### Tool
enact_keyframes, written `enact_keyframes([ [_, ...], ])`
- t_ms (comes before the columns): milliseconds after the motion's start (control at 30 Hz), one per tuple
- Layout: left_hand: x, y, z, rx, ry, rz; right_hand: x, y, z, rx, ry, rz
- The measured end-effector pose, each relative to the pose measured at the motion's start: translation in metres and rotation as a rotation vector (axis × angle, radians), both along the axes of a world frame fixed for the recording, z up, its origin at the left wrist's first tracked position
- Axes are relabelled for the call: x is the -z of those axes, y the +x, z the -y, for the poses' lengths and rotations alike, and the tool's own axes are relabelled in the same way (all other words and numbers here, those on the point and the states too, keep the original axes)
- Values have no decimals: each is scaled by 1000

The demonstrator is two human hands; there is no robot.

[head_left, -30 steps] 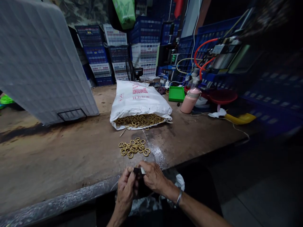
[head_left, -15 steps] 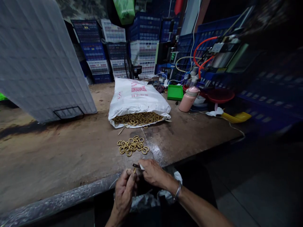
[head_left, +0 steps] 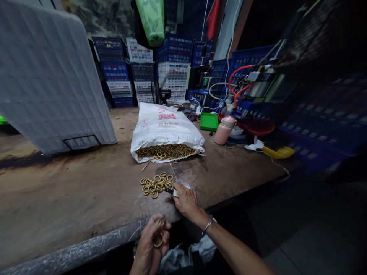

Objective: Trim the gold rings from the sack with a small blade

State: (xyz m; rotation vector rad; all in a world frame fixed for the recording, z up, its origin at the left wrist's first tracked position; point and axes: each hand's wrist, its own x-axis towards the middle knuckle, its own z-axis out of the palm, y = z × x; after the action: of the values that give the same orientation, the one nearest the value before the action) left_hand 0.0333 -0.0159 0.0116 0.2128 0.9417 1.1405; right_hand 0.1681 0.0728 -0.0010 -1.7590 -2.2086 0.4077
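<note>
My left hand (head_left: 151,238) is below the table edge, its fingers curled round a brass ring (head_left: 158,241). My right hand (head_left: 185,199) reaches forward over the table, pinching a small dark tool with a white end (head_left: 171,191) beside a loose pile of brass rings (head_left: 155,184). Behind the pile lies a white sack (head_left: 164,126) on its side, its open mouth full of brass rings (head_left: 164,151).
The worn wooden table (head_left: 71,191) has a plastic-wrapped front edge. A grey quilted panel (head_left: 48,76) stands at left. A green tray (head_left: 209,121), a pink bottle (head_left: 224,130), a red bowl (head_left: 259,126) and a yellow scoop (head_left: 277,152) sit at right. Stacked crates (head_left: 172,72) fill the back.
My hands were together at the table edge around the tool and a ring. The right hand has moved forward to the ring pile with the tool; the left has dropped lower, keeping a ring.
</note>
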Motion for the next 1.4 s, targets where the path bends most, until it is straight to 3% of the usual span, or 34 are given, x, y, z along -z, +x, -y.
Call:
enact_keyframes([
  [167,10,-6,-4,2,-90,33,11,0,3,21,65,-27],
  [300,21,-7,-12,28,-45,-87,9,1,1,-1,20,-210],
  [500,28,-7,-23,-126,257,-429,-13,-14,11,-61,-369,-722],
  [633,23,-12,-22,-68,469,-670,-13,-22,21,-33,-674,-945],
  [800,23,-14,-13,-14,545,-833,-7,-23,29,14,-958,-1030],
  [867,24,-15,-11,-1,551,-870,-7,-22,29,10,-941,-999],
  [1033,25,-18,-13,-28,527,-957,-12,-20,30,-93,-520,-865],
  [1133,23,-17,-14,-43,509,-952,-16,-21,31,-137,-387,-734],
  [1233,19,-14,-15,-22,420,-804,-17,-24,31,-119,-331,-650],
  [1400,15,-9,-12,167,210,-518,-12,-25,27,-127,-334,-638],
])
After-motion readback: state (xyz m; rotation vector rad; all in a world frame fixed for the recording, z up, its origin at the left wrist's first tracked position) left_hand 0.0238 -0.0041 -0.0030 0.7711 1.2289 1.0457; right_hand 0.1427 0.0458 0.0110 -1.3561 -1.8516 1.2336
